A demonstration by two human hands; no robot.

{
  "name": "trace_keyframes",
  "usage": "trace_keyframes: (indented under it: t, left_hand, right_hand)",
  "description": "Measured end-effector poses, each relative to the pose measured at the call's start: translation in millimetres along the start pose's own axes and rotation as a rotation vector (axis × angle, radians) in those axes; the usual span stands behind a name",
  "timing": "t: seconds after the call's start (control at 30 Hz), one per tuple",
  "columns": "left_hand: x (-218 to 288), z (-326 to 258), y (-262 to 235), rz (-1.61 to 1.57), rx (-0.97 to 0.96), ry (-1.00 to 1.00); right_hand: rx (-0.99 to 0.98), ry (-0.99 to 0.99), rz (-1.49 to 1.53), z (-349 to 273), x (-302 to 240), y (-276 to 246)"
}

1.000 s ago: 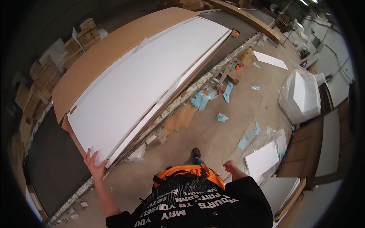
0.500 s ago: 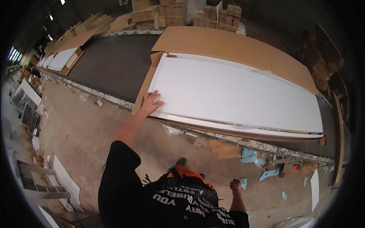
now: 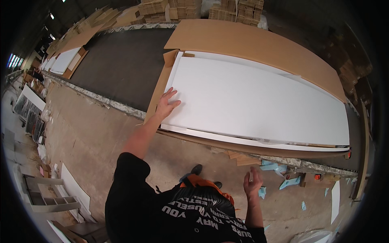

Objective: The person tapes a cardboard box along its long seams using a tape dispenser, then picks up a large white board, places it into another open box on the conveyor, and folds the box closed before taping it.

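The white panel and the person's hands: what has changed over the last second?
The head view swung left. The right hand moved forward, toward the dark work surface; whether it holds anything is unclear. No grip was visibly taken or released. The left hand stayed at the near left end of the white panel, brown cardboard still beyond it.

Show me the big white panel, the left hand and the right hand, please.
Big white panel (image 3: 259, 102): head view, middle of its top face.
Left hand (image 3: 165, 106): head view, back of the hand.
Right hand (image 3: 253, 186): head view, middle of the hand.
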State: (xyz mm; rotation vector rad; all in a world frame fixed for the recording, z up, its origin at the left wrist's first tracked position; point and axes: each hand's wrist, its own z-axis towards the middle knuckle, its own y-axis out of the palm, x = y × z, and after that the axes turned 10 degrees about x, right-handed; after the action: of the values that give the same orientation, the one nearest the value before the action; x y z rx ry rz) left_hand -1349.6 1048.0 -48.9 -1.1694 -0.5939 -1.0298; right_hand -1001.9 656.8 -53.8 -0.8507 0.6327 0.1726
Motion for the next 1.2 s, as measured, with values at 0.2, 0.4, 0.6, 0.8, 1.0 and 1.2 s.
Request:
trace_keyframes:
  t: [0.2, 0.4, 0.6, 0.8, 1.0, 1.2]
  left_hand:
    - [7, 7, 14, 0.276, 0.0, 0.071]
    - [27, 47, 38, 0.067, 0.145, 0.027]
    - [26, 11, 51, 0.581, -0.056, 0.284]
    - [22, -5, 54, 0.795, -0.175, 0.396]
    - [53, -4, 38, 0.884, -0.496, 0.291]
    - [33, 3, 48, 0.774, -0.425, 0.339]
  right_hand:
    - [-0.265, -0.334, -0.202, 159, -44, 71]
    - [-0.602, -0.261, -0.501, 201, -51, 132]
    - [-0.412, -0.373, -0.386, 169, -21, 112]
    - [-0.378, -0.302, -0.28, 169, -33, 122]
    - [-0.294, -0.28, -0.28, 154, -29, 118]
    - [-0.241, -0.291, -0.315, 149, -25, 126]
